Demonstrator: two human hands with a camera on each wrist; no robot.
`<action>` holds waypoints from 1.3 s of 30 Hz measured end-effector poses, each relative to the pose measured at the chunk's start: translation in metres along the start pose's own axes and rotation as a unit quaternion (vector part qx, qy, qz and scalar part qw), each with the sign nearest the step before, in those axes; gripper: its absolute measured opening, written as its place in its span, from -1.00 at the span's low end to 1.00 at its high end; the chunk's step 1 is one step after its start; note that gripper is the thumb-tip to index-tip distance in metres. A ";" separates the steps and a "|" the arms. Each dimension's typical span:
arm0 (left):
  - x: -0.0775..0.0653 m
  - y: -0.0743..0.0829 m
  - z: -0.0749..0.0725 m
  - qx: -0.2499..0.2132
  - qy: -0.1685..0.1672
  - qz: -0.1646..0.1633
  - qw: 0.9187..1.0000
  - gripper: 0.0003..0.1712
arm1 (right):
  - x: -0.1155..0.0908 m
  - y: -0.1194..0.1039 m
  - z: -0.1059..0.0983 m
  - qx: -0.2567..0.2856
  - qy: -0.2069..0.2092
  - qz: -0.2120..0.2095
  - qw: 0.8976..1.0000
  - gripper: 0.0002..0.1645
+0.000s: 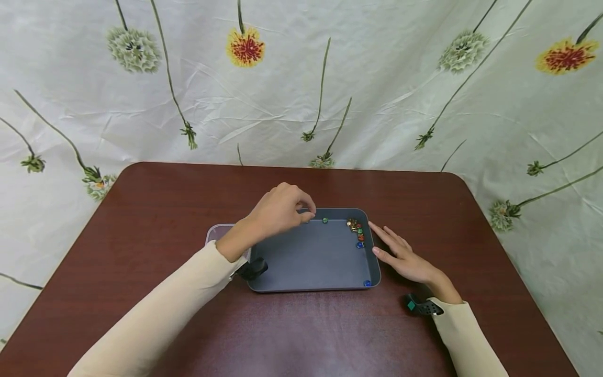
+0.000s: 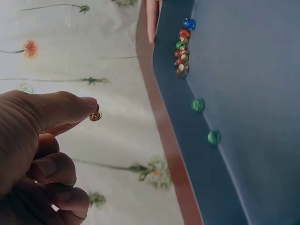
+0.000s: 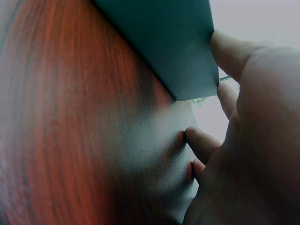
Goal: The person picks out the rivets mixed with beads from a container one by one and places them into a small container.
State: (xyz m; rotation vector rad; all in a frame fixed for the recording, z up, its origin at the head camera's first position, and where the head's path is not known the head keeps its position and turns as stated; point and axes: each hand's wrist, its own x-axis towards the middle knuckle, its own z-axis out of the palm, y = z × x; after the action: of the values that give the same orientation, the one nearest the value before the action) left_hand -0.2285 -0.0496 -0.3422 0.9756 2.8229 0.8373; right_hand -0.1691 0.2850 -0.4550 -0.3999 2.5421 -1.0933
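Note:
My left hand [image 1: 282,208] is over the far left part of a grey tray [image 1: 301,262]. Its thumb and index finger pinch a small amber marble [image 2: 95,116], seen in the left wrist view. Beside the tray's right wall lies my right hand [image 1: 409,262], fingers stretched out; the right wrist view has its thumb and a fingertip at the tray's rim. Several marbles [image 1: 352,225], gold, red and green, gather in the tray's far right corner, a blue marble [image 1: 360,244] close by. Along the far wall sit two green marbles [image 2: 198,104]. Another blue marble [image 1: 367,283] lies at the near right corner.
A clear plastic container [image 1: 218,231] shows at the tray's left, partly hidden by the left forearm and the tray. Everything stands on a dark red-brown wooden table [image 1: 301,335]. Behind it hangs a white cloth [image 1: 377,78] printed with flowers.

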 end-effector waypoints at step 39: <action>-0.113 -0.066 -0.039 0.019 0.035 -0.056 0.998 -0.95 | 0.000 0.001 0.000 -0.006 0.002 -0.004 1.000 -0.23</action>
State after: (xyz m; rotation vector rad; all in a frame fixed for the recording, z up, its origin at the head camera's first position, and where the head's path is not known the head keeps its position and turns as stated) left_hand -0.1830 -0.1768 -0.3571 0.7973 2.9322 0.8235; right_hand -0.1693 0.2855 -0.4557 -0.4112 2.5528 -1.0838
